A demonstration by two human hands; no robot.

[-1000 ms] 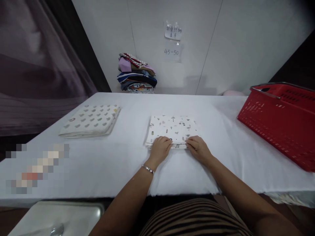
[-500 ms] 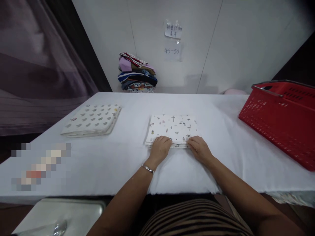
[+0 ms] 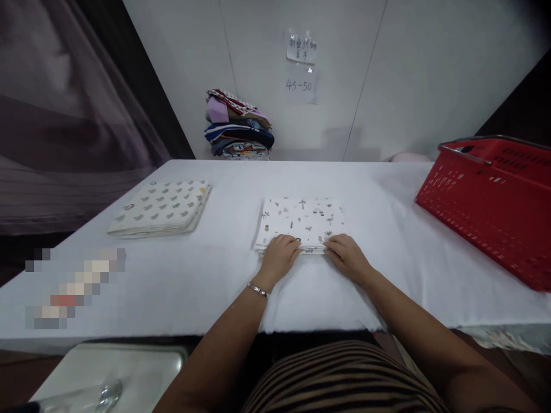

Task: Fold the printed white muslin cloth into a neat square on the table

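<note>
A folded white cloth with small printed figures lies flat on the white-covered table. My left hand has its fingers closed on the near edge of this cloth, left of the middle. On the same edge, further right, my right hand pinches the cloth, its thumb at the front and fingers on top. The folded layers show between the two hands. At the left of the table lies another folded cloth, with a grey leaf-like pattern; neither hand touches it.
A red basket stands at the right of the table. Behind the table is a pile of folded fabrics by the wall. A blurred-out item is at the front left, above a metallic tray below the table edge.
The camera view has shifted slightly. Both hands remain at the near edge of the cloth, with the fingers only a little changed in position.
</note>
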